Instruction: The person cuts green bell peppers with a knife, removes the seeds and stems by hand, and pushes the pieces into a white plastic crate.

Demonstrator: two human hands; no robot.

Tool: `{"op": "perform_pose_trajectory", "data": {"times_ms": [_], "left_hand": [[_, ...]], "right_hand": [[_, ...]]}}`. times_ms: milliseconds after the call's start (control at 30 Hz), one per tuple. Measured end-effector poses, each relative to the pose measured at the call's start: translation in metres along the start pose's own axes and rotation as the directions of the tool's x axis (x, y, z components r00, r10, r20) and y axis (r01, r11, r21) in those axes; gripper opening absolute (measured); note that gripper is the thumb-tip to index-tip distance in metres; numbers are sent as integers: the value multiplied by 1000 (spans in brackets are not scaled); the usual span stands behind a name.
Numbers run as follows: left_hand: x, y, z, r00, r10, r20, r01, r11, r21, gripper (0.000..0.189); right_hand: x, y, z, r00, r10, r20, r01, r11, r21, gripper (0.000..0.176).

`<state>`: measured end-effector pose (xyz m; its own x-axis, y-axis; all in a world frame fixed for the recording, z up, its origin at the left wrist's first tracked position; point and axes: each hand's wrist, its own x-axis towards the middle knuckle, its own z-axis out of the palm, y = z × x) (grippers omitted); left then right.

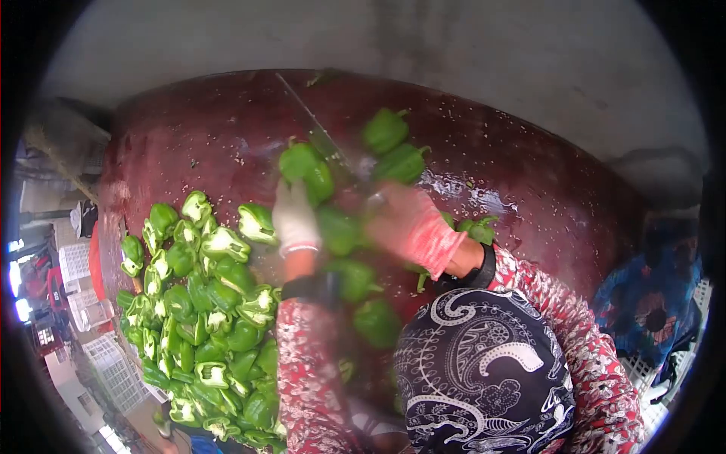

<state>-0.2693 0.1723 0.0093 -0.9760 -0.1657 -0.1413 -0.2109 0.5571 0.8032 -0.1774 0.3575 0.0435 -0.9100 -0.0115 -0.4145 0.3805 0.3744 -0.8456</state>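
Note:
My left hand (293,219), in a pale glove, has its fingers closed on the near side of a green bell pepper (306,165) on the dark red table. My right hand (408,225), in a pink-red glove, is closed and partly blurred. From it a long knife (321,130) slants up and left, its blade just right of that pepper. Two whole green peppers (386,130) lie beyond my right hand. Between my forearms sit several more whole peppers (352,280), smeared by motion. The knife's handle is hidden in my right glove.
A large heap of cut green peppers (215,303) covers the table's left side. White seeds and wet patches dot the red tabletop (529,204). White plastic crates (113,371) stand at the lower left. Blue floral cloth (650,295) hangs at the right.

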Motion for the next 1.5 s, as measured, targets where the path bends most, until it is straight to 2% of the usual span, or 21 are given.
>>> {"op": "perform_pose_trajectory", "data": {"times_ms": [67, 133, 167, 300, 333, 367, 400, 467, 600, 700, 800, 867, 933, 1000, 1100, 1200, 1267, 1367, 1400, 1467, 1500], "left_hand": [[-11, 3, 1, 998, 58, 6, -58, 987, 151, 49], [-14, -2, 5, 1000, -21, 15, 23, 993, -116, 46], [-18, -2, 7, 999, 33, -42, -35, 998, -44, 43], [-26, 5, 6, 993, 114, 3, -113, 988, -101, 41], [-24, 6, 7, 1000, 29, -4, -29, 998, -58, 40], [-21, 7, 5, 998, -56, -16, 56, 998, -12, 40], [-18, -5, 5, 998, -57, -18, 56, 998, -9, 40], [-11, -17, 0, 990, 71, 119, -69, 997, -20, 47], [-23, 7, -7, 996, 69, -58, -66, 997, 49, 57], [-18, 1, -8, 998, 63, -28, -61, 996, 57, 62], [-12, 4, -9, 989, -146, 7, 143, 963, -226, 66], [-32, 27, -28, 979, -176, 99, 202, 866, -457, 70], [-49, 8, -33, 987, -155, -42, 136, 946, -294, 69], [-80, 14, -49, 959, -205, -195, 61, 823, -564, 65], [-117, 20, -85, 928, -329, -174, 123, 713, -690, 62], [-122, 20, -97, 831, -394, -394, -14, 692, -721, 68], [-123, 24, -116, 781, -363, -508, -83, 746, -661, 67], [-125, 14, -161, 754, -338, -563, 227, 938, -260, 60], [-127, -3, -172, 760, -338, -556, 222, 938, -266, 60], [-130, -50, -180, 715, -166, -679, 480, 823, 304, 59], [-133, -47, -179, 730, 15, -683, 400, 801, 446, 58]], "right_hand": [[2, -22, 4, 958, -281, -57, 233, 877, -420, 30], [-11, -75, -4, 979, -164, -122, 130, 960, -249, 27], [-17, -96, -7, 985, -30, -173, 19, 998, -60, 23], [5, -102, -3, 991, 50, -124, -59, 996, -65, 44], [36, -72, 9, 971, -189, 149, 239, 813, -530, 38], [57, -53, 22, 841, -247, 481, 541, 371, -755, 33], [66, -46, 33, 839, -250, 483, 544, 373, -752, 33], [77, -48, 45, 934, -74, 351, 296, 713, -635, 26], [64, -59, 53, 990, -138, 5, 117, 820, -560, 27], [46, -73, 29, 996, -21, 87, 54, 917, -396, 30], [30, -66, 23, 992, 31, 123, 6, 957, -290, 31], [33, -42, 34, 957, -172, 235, 229, 943, -242, 30], [17, -47, 38, 942, -167, 293, 223, 960, -172, 30], [-2, -63, 39, 918, -167, 359, 213, 973, -93, 30], [-26, -75, 45, 930, -131, 343, 118, 991, 60, 38], [-35, -63, 59, 924, -194, 329, 255, 955, -153, 34], [-32, -29, 81, 926, -154, 345, 239, 946, -219, 35], [-43, -14, 78, 936, -134, 327, 216, 949, -230, 37], [-48, -21, 69, 942, -154, 297, 213, 961, -177, 39], [-61, -40, 45, 971, -97, 220, 141, 971, -195, 38], [-64, -42, 32, 987, -44, 152, 75, 976, -202, 37]]}}
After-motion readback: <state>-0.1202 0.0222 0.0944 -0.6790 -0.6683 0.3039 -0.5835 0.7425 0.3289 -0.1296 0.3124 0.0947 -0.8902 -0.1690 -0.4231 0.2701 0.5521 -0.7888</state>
